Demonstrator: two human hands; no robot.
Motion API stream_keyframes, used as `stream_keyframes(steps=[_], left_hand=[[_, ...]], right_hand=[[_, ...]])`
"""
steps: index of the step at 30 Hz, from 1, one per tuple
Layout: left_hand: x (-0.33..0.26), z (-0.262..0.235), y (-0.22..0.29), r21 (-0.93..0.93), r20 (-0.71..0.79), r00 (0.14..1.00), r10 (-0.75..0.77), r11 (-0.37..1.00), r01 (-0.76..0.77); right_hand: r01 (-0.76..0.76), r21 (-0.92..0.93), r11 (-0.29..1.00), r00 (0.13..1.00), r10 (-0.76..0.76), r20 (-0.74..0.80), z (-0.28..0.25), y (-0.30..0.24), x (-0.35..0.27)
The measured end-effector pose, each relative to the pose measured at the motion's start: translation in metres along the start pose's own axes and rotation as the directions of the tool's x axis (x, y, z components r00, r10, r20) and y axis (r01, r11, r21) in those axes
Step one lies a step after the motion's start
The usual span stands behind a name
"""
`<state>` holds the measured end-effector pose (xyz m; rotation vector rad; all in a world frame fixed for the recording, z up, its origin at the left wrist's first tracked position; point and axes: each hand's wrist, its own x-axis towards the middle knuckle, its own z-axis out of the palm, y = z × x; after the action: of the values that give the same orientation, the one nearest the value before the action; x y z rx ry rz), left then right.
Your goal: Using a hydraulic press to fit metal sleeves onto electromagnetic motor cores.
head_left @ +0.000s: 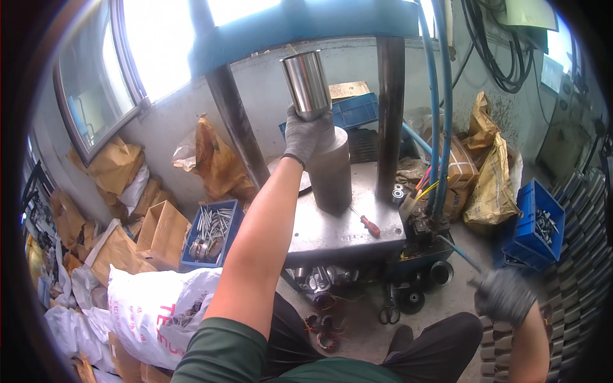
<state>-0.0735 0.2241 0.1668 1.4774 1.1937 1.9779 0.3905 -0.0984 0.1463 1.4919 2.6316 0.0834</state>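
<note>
My left hand, in a grey glove, is closed round the lower end of a shiny metal cylinder. The cylinder stands slightly tilted above a thick grey metal block, whose top is partly hidden by the hand. That block stands on the steel bed of a blue-framed press. A red-handled screwdriver lies on the bed by the block's foot. At the right, my gloved right hand is closed round the end of a thin blue lever; motion blurs the fingers.
Dark posts and a blue crossbeam frame the bed. Blue hoses hang at its right. A blue bin of metal rods and a white sack lie left. Scissors lie under the bed; stacked metal parts fill the right.
</note>
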Motion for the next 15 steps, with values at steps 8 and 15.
stream_keyframes(steps=[8, 15], left_hand=[[-0.005, 0.007, 0.007, -0.024, 0.033, 0.998, -0.053, 0.998, 0.053], [-0.01, 0.001, 0.013, -0.031, 0.043, 0.999, -0.019, 0.999, 0.021]], right_hand=[[-0.232, 0.109, 0.967, 0.971, 0.236, -0.03, 0.058, -0.038, -0.044], [-0.333, 0.206, 0.92, 0.931, 0.355, -0.081, 0.056, -0.053, -0.037]])
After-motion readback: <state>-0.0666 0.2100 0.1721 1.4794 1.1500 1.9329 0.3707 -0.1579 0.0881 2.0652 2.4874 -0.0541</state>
